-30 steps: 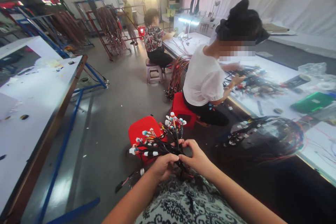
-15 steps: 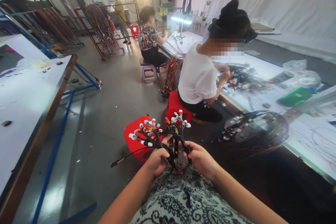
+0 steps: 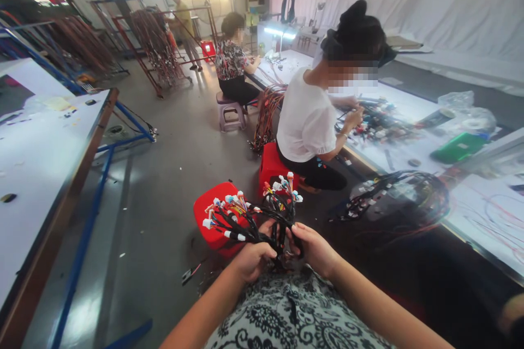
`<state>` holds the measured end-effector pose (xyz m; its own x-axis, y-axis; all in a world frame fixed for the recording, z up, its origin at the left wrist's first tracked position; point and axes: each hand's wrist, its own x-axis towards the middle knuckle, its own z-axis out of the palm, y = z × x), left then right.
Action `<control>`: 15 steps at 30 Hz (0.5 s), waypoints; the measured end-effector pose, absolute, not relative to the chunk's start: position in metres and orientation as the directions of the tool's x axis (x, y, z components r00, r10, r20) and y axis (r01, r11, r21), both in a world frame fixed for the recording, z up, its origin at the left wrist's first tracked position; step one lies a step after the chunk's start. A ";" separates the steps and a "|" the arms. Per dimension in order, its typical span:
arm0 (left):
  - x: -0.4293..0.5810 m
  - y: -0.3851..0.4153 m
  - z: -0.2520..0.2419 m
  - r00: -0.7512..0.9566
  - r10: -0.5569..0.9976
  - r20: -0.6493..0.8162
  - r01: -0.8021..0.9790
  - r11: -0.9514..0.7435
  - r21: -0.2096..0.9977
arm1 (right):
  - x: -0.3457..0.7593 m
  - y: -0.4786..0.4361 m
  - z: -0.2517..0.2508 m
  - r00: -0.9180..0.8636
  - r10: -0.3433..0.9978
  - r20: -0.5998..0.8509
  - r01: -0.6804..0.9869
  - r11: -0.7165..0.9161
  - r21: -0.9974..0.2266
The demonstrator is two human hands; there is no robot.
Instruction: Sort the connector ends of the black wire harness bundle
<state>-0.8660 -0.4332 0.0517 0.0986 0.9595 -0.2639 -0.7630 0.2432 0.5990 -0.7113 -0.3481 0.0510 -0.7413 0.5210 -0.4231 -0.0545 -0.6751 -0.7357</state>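
A bundle of black wire harnesses (image 3: 262, 218) is gripped in both hands above the lap.

The left hand (image 3: 252, 259) is closed around the bundle's lower left side, and the right hand (image 3: 314, 248) is closed on its right side, fingers curled over the wires. The white and coloured connectors are fanned out upward and to the left, in front of a red plastic stool (image 3: 210, 218). A second harness coil (image 3: 403, 196) is laid on the white workbench (image 3: 483, 212) to the right. A seated co-worker in a white shirt (image 3: 309, 120) is seen at that bench, hands among more wires.
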 end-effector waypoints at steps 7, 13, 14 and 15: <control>-0.864 -0.439 0.045 0.109 0.951 -0.289 -0.732 0.273 0.624 | -0.703 -0.354 0.037 -0.802 0.513 -0.305 -0.062 -0.580 -0.812; -0.866 -0.445 0.033 0.002 0.916 -0.401 -0.652 0.305 0.694 | -0.701 -0.350 0.037 -0.887 0.407 -0.218 0.163 -0.166 -0.973; -0.867 -0.447 0.032 0.002 0.916 -0.401 -0.631 0.312 0.711 | -0.701 -0.348 0.038 -0.891 0.406 -0.203 0.185 -0.084 -0.979; -0.868 -0.449 0.031 0.001 0.914 -0.406 -0.594 0.328 0.735 | -0.701 -0.347 0.039 -0.898 0.399 -0.187 0.200 -0.011 -0.980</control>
